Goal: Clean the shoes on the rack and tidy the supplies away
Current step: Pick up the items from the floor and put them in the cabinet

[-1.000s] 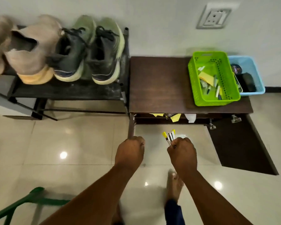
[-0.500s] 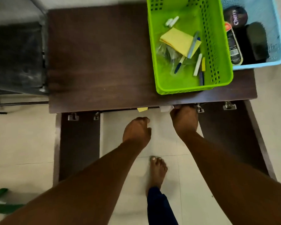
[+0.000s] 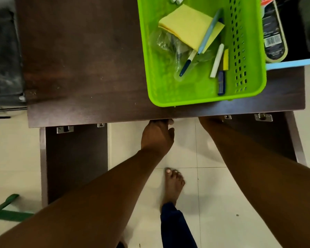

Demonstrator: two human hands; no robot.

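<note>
Fingers of left hand (image 3: 157, 135) tucked out of sight under cabinet top (image 3: 82, 68) edge, grip not discernible, right hand (image 3: 207, 120) hidden beneath same edge, both forearms stretched forward, green basket (image 3: 247, 93) of supplies sat above on the top's right

Two baskets — green basket (image 3: 206, 99), blue basket (image 3: 292, 63) — two cabinet doors (image 3: 75, 161).
</note>
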